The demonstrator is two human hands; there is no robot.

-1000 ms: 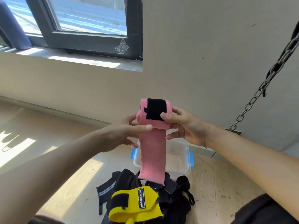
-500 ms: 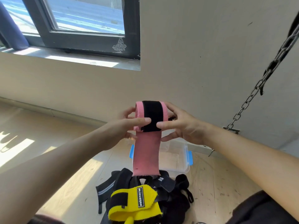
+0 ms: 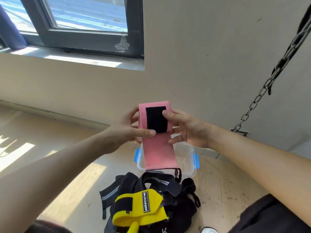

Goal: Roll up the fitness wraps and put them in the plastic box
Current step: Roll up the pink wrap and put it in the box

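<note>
I hold a pink fitness wrap [image 3: 158,152] with a black velcro patch up in front of me. Its top is rolled into a coil and its tail hangs down. My left hand [image 3: 129,130] pinches the coil's left side, thumb on the front. My right hand [image 3: 186,128] grips the right side, thumb on the velcro. Below and behind the tail a clear plastic box [image 3: 190,158] with blue latches stands open on the floor. A yellow wrap [image 3: 141,209] lies on a heap of black wraps [image 3: 173,195] nearer to me.
A beige wall with a dark-framed window [image 3: 87,39] stands behind the box. A metal chain [image 3: 262,91] hangs slanting at the right, anchored near the floor. The wooden floor [image 3: 67,190] is sunlit at the left. My dark-clothed leg [image 3: 269,217] is at the lower right.
The coil has turned another wrap, so the hanging pink tail is shorter and its lower end has risen above the black heap. Both hands shifted their thumbs on the roll.
</note>
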